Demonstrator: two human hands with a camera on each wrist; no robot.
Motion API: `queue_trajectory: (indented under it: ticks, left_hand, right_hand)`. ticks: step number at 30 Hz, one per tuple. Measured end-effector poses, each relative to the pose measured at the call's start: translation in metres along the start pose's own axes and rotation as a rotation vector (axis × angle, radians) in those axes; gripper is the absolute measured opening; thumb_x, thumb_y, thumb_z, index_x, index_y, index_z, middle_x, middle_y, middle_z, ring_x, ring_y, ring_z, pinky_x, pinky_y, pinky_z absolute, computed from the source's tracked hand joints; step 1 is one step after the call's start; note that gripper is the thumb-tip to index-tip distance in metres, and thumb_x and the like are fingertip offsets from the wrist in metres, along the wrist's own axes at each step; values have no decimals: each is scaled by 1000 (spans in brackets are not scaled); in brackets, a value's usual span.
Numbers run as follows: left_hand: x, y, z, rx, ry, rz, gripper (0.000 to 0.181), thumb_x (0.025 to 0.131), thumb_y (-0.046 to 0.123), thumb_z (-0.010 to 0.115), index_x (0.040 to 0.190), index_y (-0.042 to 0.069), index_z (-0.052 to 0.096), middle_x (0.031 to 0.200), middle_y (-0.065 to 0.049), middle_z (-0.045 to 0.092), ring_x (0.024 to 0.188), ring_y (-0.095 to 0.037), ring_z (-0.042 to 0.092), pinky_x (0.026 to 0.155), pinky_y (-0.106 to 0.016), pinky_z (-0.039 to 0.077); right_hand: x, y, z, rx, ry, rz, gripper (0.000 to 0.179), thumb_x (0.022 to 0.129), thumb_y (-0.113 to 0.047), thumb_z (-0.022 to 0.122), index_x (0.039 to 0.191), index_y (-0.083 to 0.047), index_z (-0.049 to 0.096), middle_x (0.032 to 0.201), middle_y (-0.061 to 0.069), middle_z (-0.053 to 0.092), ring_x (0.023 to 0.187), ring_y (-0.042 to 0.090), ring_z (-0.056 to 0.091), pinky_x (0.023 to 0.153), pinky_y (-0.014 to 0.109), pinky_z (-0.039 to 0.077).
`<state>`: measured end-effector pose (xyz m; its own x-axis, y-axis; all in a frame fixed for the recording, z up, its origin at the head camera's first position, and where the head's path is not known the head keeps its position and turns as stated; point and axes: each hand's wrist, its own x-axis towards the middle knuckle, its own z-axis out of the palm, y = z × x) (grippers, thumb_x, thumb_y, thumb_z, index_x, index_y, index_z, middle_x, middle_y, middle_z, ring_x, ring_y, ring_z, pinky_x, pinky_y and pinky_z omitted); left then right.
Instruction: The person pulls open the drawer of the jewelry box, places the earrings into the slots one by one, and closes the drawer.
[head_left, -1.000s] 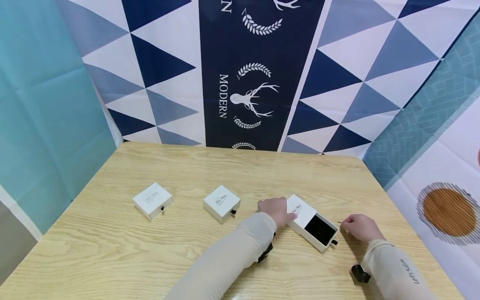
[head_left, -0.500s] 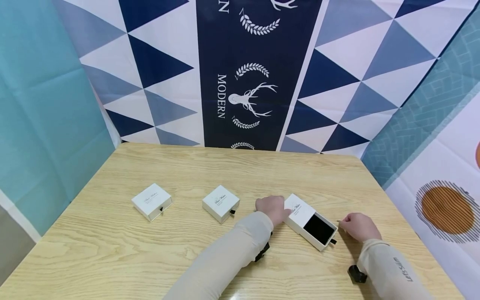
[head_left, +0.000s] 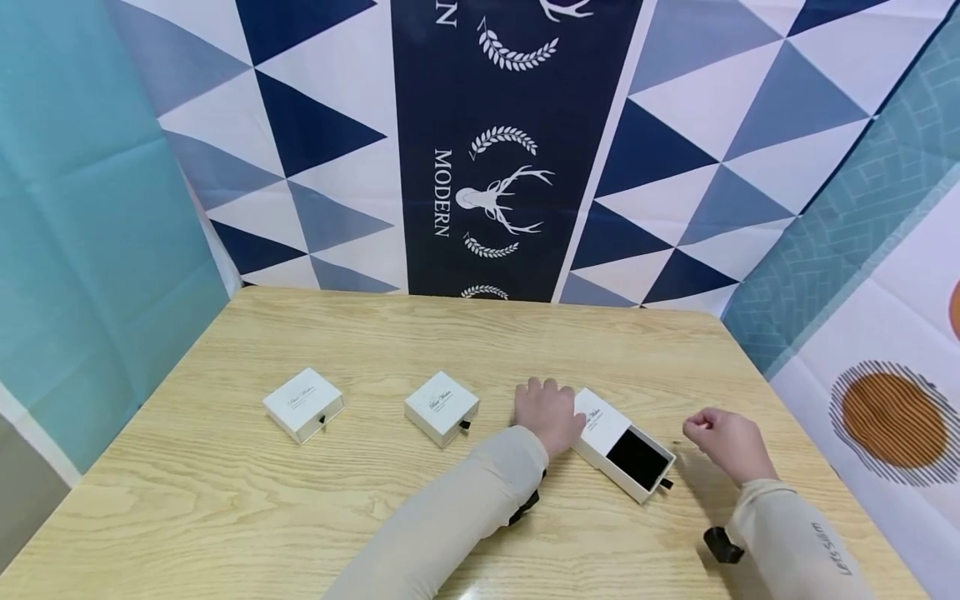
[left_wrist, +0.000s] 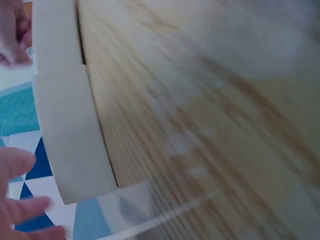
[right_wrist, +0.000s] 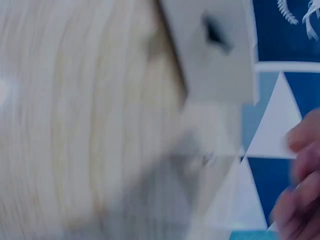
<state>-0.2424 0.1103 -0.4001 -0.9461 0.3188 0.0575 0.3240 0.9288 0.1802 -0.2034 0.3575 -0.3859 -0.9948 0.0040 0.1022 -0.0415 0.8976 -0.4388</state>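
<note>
A white drawer-style gift box (head_left: 603, 433) lies at right on the table, its drawer pulled partway out with a black interior (head_left: 640, 460) and a black pull tab (right_wrist: 216, 32). Beside its left end is my left hand (head_left: 550, 417), fingers spread, a gap showing between fingertips (left_wrist: 37, 204) and box in the left wrist view. My right hand (head_left: 727, 442) is raised to the right of the drawer, fingers loosely curled, with nothing visible in them. Below and left of it, a tiny shiny item (right_wrist: 209, 159) lies on the table, too small to identify.
Two similar closed boxes stand farther left, a white box (head_left: 442, 407) near the middle and another white box (head_left: 305, 403) at left, each with a black tab. Patterned cloth (head_left: 322, 125) hangs behind the wooden table (head_left: 225, 500).
My right hand has let go of the tiny item by the drawer and moved up and right. My left hand's fingers have lifted and spread off the box. The boxes stay put.
</note>
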Motion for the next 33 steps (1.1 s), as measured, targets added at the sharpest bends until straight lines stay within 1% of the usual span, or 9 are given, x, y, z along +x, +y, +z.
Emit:
queue_trajectory:
  ticks: [2,5,10,11,14,17,21,27,33]
  left_hand:
    - [-1,1,-2,-73,84,64,32,95,46,52,115,27,67,112,8,62,109,-17,51,93,-33,37]
    - [-2,5,-7,-263,150,174,28,95,39,54,114,27,70,118,10,63,113,-16,51,94,-31,38]
    - [-7,17,-14,-652,80,243,26,95,32,56,111,19,73,112,8,68,108,-10,56,89,-25,41]
    - [-8,19,-15,-733,57,242,26,96,31,56,111,17,73,112,7,68,108,-9,57,89,-23,42]
    - [-12,22,-20,-897,17,246,26,97,26,56,112,10,71,113,2,68,108,-5,57,90,-19,42]
    - [-14,20,-25,-900,44,282,25,97,25,57,112,11,71,114,3,67,111,-6,54,96,-22,37]
    - [-15,12,-27,-868,93,339,20,94,25,61,103,13,74,111,6,67,110,-6,50,97,-25,34]
    - [-15,5,-27,-881,86,397,16,92,20,64,96,10,75,108,3,68,106,-3,50,92,-18,37]
    - [-14,3,-28,-825,89,446,16,92,19,63,94,9,75,103,4,70,104,-2,53,93,-16,36]
  right_hand:
    - [-1,-14,2,53,118,-106,14,87,-9,61,87,1,70,64,0,60,55,10,45,52,27,40]
    - [-3,-38,8,151,281,-268,5,81,-2,69,84,-1,73,56,-7,53,48,3,39,45,20,35]
    - [-3,-66,16,241,496,-515,5,75,4,70,79,2,73,52,-11,44,45,-5,32,42,15,30]
    - [-3,-69,17,241,529,-552,6,79,-3,70,79,3,72,52,-11,44,45,-7,31,41,14,30]
    - [-5,-74,22,252,608,-627,36,91,-28,63,79,5,72,50,-8,45,45,-8,31,41,13,30]
    - [-7,-76,26,271,658,-662,59,93,-48,53,77,5,72,49,-6,45,43,-5,32,40,14,30]
    - [-8,-75,29,250,699,-700,60,94,-49,51,76,4,72,47,-6,42,42,-2,31,39,14,27]
    - [-11,-77,29,188,715,-753,57,96,-44,50,75,3,73,48,-9,41,43,-3,30,39,14,27]
    - [-13,-77,31,159,693,-784,53,96,-41,50,74,1,73,48,-9,43,43,-3,30,39,14,29]
